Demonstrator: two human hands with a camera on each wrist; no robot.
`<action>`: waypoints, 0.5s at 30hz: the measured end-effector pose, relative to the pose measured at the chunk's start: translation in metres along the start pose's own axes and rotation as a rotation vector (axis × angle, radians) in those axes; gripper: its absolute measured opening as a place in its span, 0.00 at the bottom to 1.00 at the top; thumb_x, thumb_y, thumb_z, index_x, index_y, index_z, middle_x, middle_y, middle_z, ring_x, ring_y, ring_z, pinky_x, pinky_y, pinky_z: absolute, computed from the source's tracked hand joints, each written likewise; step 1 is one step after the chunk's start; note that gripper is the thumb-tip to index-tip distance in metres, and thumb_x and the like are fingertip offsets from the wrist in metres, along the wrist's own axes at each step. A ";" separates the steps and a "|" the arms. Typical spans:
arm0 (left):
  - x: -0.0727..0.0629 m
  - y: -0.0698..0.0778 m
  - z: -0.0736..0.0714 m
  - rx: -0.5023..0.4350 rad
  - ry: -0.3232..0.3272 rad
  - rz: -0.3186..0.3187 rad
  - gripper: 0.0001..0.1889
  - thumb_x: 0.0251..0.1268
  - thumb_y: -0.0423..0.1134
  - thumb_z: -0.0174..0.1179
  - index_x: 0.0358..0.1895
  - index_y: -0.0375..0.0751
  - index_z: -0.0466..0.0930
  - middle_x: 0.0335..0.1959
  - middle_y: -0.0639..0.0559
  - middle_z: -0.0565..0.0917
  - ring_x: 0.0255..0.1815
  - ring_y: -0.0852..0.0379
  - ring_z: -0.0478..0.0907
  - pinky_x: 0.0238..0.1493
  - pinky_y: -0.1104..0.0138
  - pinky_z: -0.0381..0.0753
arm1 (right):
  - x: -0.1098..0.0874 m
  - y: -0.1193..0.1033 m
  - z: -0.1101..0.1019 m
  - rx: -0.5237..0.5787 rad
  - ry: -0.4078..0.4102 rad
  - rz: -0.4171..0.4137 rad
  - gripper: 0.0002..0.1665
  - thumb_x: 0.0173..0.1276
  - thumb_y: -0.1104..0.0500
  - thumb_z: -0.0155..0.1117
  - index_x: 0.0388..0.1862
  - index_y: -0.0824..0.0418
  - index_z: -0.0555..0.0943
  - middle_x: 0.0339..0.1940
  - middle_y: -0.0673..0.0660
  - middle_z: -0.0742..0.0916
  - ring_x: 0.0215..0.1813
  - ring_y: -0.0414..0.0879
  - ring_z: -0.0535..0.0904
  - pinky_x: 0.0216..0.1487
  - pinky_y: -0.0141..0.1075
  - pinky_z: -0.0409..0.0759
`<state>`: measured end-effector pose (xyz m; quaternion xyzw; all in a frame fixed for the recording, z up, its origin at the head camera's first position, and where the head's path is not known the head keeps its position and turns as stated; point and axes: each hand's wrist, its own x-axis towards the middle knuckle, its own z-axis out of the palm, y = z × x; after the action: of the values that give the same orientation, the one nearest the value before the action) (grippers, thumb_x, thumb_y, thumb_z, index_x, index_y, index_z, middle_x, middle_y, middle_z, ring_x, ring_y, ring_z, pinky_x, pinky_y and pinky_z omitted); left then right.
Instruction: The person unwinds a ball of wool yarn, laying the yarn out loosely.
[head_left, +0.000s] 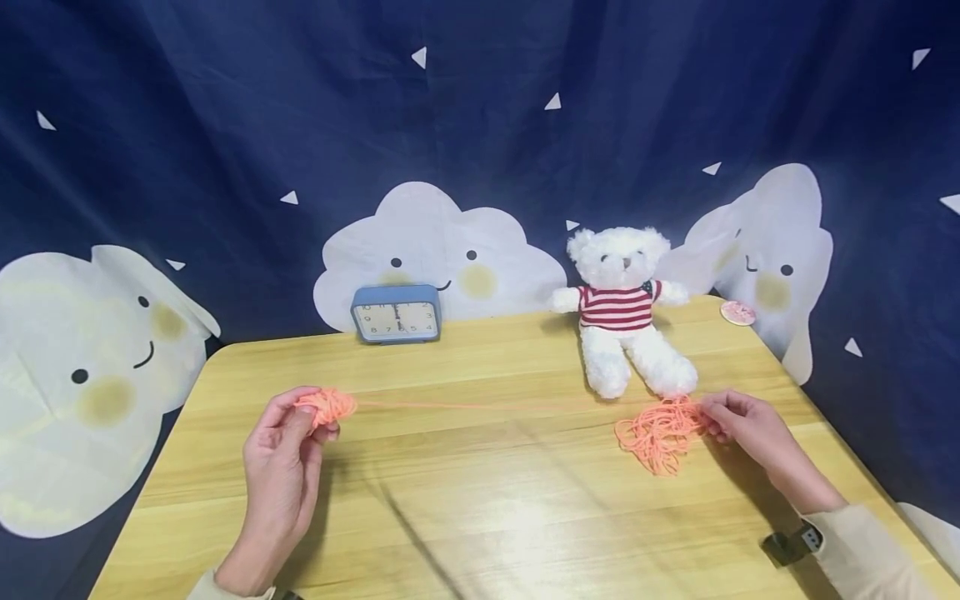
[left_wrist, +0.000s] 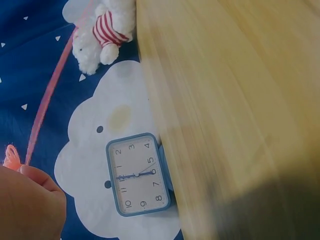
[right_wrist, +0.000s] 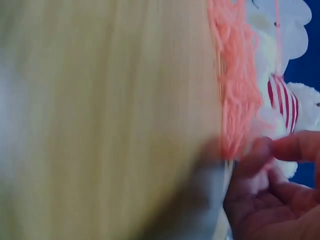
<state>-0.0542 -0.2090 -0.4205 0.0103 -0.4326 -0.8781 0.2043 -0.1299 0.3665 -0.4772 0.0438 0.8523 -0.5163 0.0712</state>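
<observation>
A small wound bundle of coral yarn [head_left: 330,406] is pinched between thumb and fingers of my left hand [head_left: 281,467], raised over the table's left side. From it a taut yarn strand [head_left: 465,407] runs rightward to a loose, tangled yarn heap [head_left: 660,437]. At the heap's right edge my right hand [head_left: 753,433] pinches some yarn between thumb and index finger. The right wrist view has the heap [right_wrist: 237,75] just beyond those fingertips [right_wrist: 262,147]. In the left wrist view, only the back of the left hand [left_wrist: 32,205] and a loop of the bundle [left_wrist: 11,157] appear.
Behind the heap sits a white teddy bear [head_left: 615,308] in a striped shirt, its foot close to the yarn. A blue clock [head_left: 397,314] stands at the table's back edge. One pink round disc [head_left: 738,312] lies at the back right corner of the wooden table [head_left: 465,492].
</observation>
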 end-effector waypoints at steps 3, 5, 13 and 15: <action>0.000 -0.001 0.000 -0.017 -0.010 -0.001 0.08 0.82 0.19 0.54 0.54 0.21 0.80 0.44 0.39 0.86 0.36 0.52 0.84 0.35 0.68 0.89 | 0.001 0.000 -0.002 -0.031 -0.052 -0.007 0.14 0.86 0.61 0.59 0.50 0.74 0.83 0.33 0.47 0.86 0.33 0.39 0.80 0.32 0.32 0.81; -0.001 -0.002 0.001 -0.024 -0.016 -0.003 0.08 0.82 0.18 0.53 0.54 0.22 0.81 0.44 0.39 0.86 0.36 0.52 0.85 0.35 0.68 0.89 | 0.000 0.000 0.000 -0.033 -0.064 -0.024 0.16 0.86 0.62 0.60 0.55 0.78 0.81 0.35 0.48 0.88 0.35 0.38 0.82 0.33 0.32 0.83; 0.000 -0.003 0.006 0.025 -0.007 -0.031 0.08 0.82 0.20 0.54 0.53 0.24 0.82 0.44 0.41 0.86 0.36 0.54 0.85 0.36 0.69 0.89 | -0.012 -0.015 0.013 -0.130 0.041 -0.166 0.24 0.83 0.65 0.60 0.71 0.78 0.71 0.61 0.76 0.80 0.38 0.37 0.83 0.34 0.33 0.85; 0.001 -0.003 0.008 0.039 -0.004 -0.039 0.07 0.82 0.21 0.55 0.53 0.25 0.82 0.44 0.42 0.86 0.36 0.55 0.85 0.36 0.69 0.89 | -0.017 -0.022 0.017 -0.205 0.130 -0.219 0.24 0.81 0.65 0.62 0.70 0.74 0.74 0.63 0.74 0.78 0.36 0.36 0.79 0.32 0.31 0.81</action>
<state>-0.0576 -0.2016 -0.4177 0.0213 -0.4498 -0.8733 0.1860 -0.1154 0.3412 -0.4630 -0.0237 0.9030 -0.4274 -0.0366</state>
